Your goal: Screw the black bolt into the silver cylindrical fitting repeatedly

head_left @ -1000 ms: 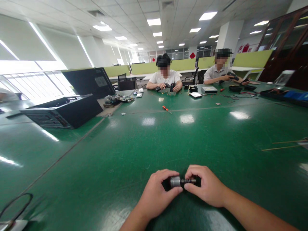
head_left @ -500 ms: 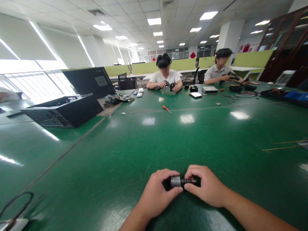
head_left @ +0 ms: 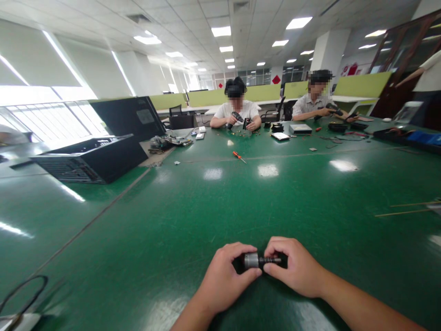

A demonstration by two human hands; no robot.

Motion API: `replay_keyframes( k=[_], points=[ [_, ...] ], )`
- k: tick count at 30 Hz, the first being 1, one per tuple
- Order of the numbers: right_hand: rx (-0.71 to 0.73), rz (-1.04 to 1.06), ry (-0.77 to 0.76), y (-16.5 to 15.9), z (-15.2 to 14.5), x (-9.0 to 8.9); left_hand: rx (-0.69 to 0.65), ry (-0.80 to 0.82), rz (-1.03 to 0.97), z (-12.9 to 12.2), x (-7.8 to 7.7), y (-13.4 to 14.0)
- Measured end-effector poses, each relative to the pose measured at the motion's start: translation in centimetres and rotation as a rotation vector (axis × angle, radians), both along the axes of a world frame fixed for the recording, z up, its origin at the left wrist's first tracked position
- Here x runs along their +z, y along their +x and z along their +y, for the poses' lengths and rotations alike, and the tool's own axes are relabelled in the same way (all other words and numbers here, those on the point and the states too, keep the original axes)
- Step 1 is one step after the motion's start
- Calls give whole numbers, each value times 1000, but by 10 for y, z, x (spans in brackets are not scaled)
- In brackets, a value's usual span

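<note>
Low in the head view, a small metal cylinder with a dark ribbed shaft [head_left: 252, 260] lies sideways between my hands, just over the table's near side. Thumb and fingers of my left hand [head_left: 225, 274] are closed round the silver cylinder end. My right hand [head_left: 296, 266] pinches the shaft end, its thumb below and its curled fingers above. The shaft points right, toward my right palm. My left fingers hide the cylinder's far left end.
On the green table [head_left: 193, 207] lies an orange screwdriver [head_left: 237, 156]. A black computer case [head_left: 93, 158] stands left. Across the table, one co-worker holds a power drill [head_left: 235, 119]; another sits at right. Thin yellowish sticks [head_left: 401, 212] lie right, a dark cable [head_left: 41, 287] near left.
My hands and the metal piece look unmoved. Across the table, the co-worker's drill has been raised and tilted toward the dark part. Another person has come into view at the right edge.
</note>
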State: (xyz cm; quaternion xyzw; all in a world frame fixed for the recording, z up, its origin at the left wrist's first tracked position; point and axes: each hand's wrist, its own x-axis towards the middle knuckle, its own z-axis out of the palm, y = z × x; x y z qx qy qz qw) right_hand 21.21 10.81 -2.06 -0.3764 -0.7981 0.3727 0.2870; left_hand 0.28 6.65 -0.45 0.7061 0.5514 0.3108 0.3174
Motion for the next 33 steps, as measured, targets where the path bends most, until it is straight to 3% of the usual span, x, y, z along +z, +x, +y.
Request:
replay_keyframes(
  k=[33],
  points=[
    [11,-6,12,0,0,1,-12,-5,19,0,1,2]
  ],
)
